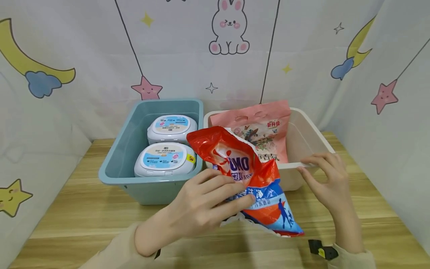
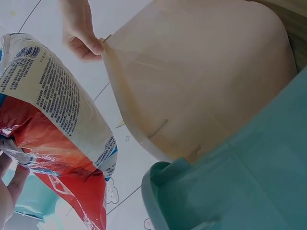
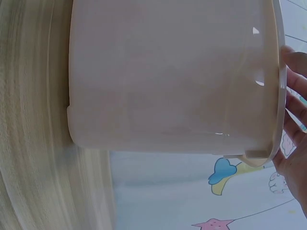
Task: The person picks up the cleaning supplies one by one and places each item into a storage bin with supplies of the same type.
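My left hand (image 1: 205, 205) holds a red and blue bag of OMO laundry detergent (image 1: 250, 168) from its near left side. The bag is tilted and hangs in front of where the two bins meet. In the left wrist view, its printed back (image 2: 57, 96) shows. My right hand (image 1: 330, 179) grips the front rim of the white bin (image 1: 312, 129) near its right corner, thumb outside and fingers over the edge. The right wrist view shows the fingers (image 3: 297, 103) at that rim. A pink bag (image 1: 265, 130) stands inside the white bin, its lower left hidden behind the detergent bag.
To the left stands a teal bin (image 1: 115, 157) holding two white lidded tubs, the rear tub (image 1: 173, 127) behind the front tub (image 1: 164, 160). Both bins sit on a wooden table (image 1: 77, 209). A printed white curtain (image 1: 188, 48) encloses the back and sides.
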`<state>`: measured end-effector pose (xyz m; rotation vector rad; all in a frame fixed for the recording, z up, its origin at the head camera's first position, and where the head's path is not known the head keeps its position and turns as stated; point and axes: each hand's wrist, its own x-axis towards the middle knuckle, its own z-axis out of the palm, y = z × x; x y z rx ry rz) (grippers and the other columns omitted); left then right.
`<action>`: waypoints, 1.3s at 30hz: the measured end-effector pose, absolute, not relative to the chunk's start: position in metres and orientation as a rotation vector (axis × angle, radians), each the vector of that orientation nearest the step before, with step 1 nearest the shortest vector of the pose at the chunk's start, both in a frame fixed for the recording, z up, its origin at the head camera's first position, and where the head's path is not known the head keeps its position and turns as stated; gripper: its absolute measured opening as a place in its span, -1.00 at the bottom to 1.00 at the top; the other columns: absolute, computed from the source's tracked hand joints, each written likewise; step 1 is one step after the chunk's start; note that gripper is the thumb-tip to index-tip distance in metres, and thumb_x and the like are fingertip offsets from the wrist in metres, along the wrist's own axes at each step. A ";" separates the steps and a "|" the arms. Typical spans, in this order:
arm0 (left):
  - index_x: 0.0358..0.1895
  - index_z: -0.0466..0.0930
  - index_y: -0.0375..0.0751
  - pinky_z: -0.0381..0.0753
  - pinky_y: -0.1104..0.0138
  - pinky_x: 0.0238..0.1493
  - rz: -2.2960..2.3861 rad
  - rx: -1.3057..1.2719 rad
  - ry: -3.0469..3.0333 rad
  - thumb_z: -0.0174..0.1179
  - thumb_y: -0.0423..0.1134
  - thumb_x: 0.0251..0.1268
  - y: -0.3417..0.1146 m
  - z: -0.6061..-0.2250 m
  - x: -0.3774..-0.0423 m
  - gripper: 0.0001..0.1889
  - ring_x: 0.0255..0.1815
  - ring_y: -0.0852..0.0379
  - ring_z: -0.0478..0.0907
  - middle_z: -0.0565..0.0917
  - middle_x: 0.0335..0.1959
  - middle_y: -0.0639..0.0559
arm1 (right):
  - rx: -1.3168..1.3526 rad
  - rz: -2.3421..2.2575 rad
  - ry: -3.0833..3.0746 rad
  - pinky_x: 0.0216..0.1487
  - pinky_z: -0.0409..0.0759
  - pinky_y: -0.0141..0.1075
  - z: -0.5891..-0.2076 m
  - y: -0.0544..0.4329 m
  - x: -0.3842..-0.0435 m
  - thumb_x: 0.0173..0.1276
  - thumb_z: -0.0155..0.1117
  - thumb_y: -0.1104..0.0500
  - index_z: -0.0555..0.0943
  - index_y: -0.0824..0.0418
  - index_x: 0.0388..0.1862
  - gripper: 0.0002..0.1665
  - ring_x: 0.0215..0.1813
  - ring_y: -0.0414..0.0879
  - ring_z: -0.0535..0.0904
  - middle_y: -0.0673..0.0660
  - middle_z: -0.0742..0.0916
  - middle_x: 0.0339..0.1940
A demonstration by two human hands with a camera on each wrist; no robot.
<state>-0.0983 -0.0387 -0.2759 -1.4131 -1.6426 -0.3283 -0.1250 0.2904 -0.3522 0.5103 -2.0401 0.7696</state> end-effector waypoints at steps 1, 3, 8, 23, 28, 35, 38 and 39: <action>-0.06 0.70 0.01 0.63 0.33 -0.06 -0.329 -1.413 -1.646 0.41 -0.08 0.06 -0.038 -0.276 -0.100 -0.67 -0.13 0.19 0.67 0.76 -0.09 0.07 | 0.512 0.772 -2.038 0.01 0.16 -0.49 -0.352 0.290 -0.125 0.27 0.22 -0.29 0.71 0.34 -0.34 -0.33 -0.09 -0.30 0.35 0.25 0.67 -0.32; -0.06 0.70 0.01 0.63 0.34 -0.05 -0.323 -1.412 -1.656 0.44 -0.06 0.03 -0.036 -0.276 -0.102 -0.64 -0.13 0.19 0.67 0.76 -0.10 0.08 | 0.513 0.774 -2.036 0.00 0.16 -0.49 -0.353 0.290 -0.125 0.27 0.22 -0.29 0.71 0.34 -0.34 -0.34 -0.09 -0.31 0.34 0.24 0.67 -0.32; -0.06 0.69 0.02 0.62 0.35 -0.03 -0.323 -1.408 -1.677 0.45 -0.06 0.00 -0.033 -0.276 -0.108 -0.63 -0.12 0.19 0.66 0.76 -0.12 0.10 | 0.525 0.782 -2.026 0.00 0.17 -0.49 -0.353 0.290 -0.125 0.27 0.23 -0.28 0.71 0.35 -0.34 -0.34 -0.09 -0.31 0.35 0.25 0.67 -0.33; -0.07 0.69 0.02 0.58 0.34 0.03 -0.358 -1.415 -1.731 0.36 -0.12 0.12 -0.021 -0.263 -0.122 -0.72 -0.10 0.17 0.64 0.76 -0.15 0.10 | 0.529 0.777 -2.022 -0.01 0.16 -0.50 -0.353 0.288 -0.126 0.27 0.22 -0.29 0.70 0.37 -0.35 -0.32 -0.08 -0.34 0.33 0.26 0.66 -0.34; -0.08 0.70 0.03 0.57 0.35 0.06 -0.387 -1.401 -1.763 0.35 -0.13 0.13 -0.016 -0.258 -0.127 -0.74 -0.07 0.17 0.63 0.75 -0.14 0.10 | 0.531 0.782 -2.021 -0.01 0.15 -0.49 -0.352 0.289 -0.126 0.27 0.22 -0.29 0.70 0.37 -0.35 -0.32 -0.06 -0.37 0.33 0.27 0.66 -0.33; -0.07 0.69 0.02 0.56 0.34 0.12 -0.369 -1.397 -1.810 0.33 -0.13 0.16 -0.010 -0.255 -0.136 -0.74 -0.02 0.16 0.63 0.75 -0.10 0.10 | 0.543 0.788 -2.001 0.00 0.16 -0.50 -0.353 0.289 -0.127 0.27 0.23 -0.28 0.70 0.39 -0.37 -0.32 -0.06 -0.33 0.35 0.29 0.66 -0.34; -0.07 0.70 0.02 0.56 0.35 0.11 -0.373 -1.397 -1.831 0.30 -0.16 0.18 -0.007 -0.254 -0.139 -0.77 -0.02 0.15 0.63 0.74 -0.11 0.10 | 0.551 0.790 -1.989 0.00 0.15 -0.50 -0.353 0.289 -0.128 0.28 0.23 -0.27 0.70 0.38 -0.39 -0.33 -0.10 -0.27 0.36 0.29 0.65 -0.35; -0.07 0.70 0.03 0.56 0.35 0.10 -0.374 -1.395 -1.836 0.29 -0.16 0.19 -0.007 -0.254 -0.139 -0.77 -0.02 0.15 0.63 0.74 -0.11 0.10 | 0.550 0.790 -1.989 -0.01 0.15 -0.50 -0.353 0.289 -0.128 0.28 0.23 -0.27 0.70 0.38 -0.39 -0.33 -0.10 -0.27 0.36 0.29 0.65 -0.35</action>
